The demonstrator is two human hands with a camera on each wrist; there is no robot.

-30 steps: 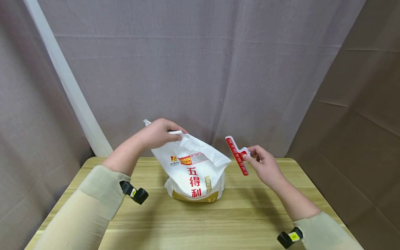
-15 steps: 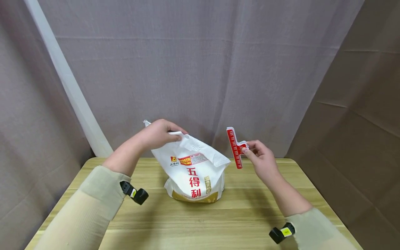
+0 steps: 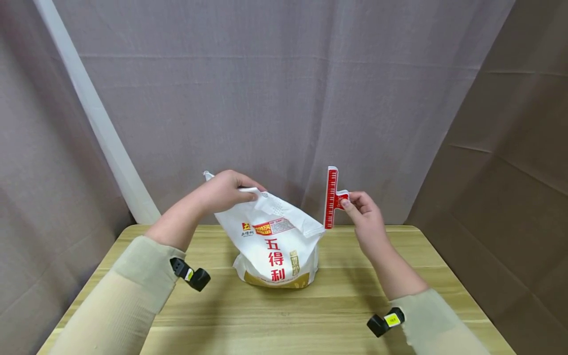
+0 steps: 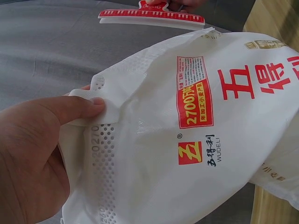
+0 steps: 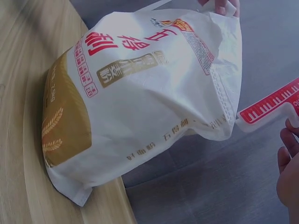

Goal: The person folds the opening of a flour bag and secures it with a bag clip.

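1. Head view: the right hand (image 3: pixel 364 217) pinches the handle of the red clip (image 3: pixel 330 197) between thumb and fingers; over the last second the clip has swung from slanted to nearly upright and risen, closing in on the right corner of the flour bag's folded top. The left hand (image 3: pixel 222 190) is unchanged, gripping the top fold of the flour bag (image 3: pixel 275 246), which stands on the tabletop (image 3: pixel 310 315)
2. Left wrist view: thumb (image 4: pixel 70 107) and curled fingers are clamped on the bag's perforated top edge; the clip (image 4: pixel 152 16) lies just beyond the bag's far corner, apart from it
3. Right wrist view: the clip's end (image 5: pixel 271 107) sits just beside the bag's (image 5: pixel 140 98) corner; whether they touch is unclear. From this, the clip seems lined up for the fold, not yet on it
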